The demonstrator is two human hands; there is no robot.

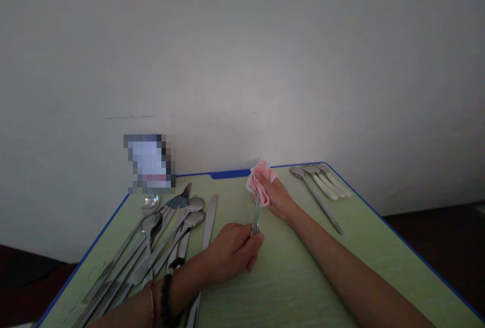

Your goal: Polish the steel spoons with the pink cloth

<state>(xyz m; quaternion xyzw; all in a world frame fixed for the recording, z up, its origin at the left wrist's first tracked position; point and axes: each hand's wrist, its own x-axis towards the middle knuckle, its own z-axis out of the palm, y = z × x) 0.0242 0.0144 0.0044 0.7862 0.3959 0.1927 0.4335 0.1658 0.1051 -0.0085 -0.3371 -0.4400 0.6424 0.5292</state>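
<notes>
My left hand (233,252) is closed on the handle end of a slim metal utensil (255,219) near the middle of the green table (303,277). The utensil's far end disappears into a folded pink cloth (259,180). My right hand (276,195) grips that cloth, pinched around the utensil's tip, close to the table's far edge. I cannot tell whether the utensil is a spoon, fork or knife.
A heap of several long metal spoons and knives (162,237) lies at the left. A row of several utensils, some with white handles (326,181), sits at the far right. A blurred-out object (149,164) stands at the back left. A pale wall rises behind the blue-edged table.
</notes>
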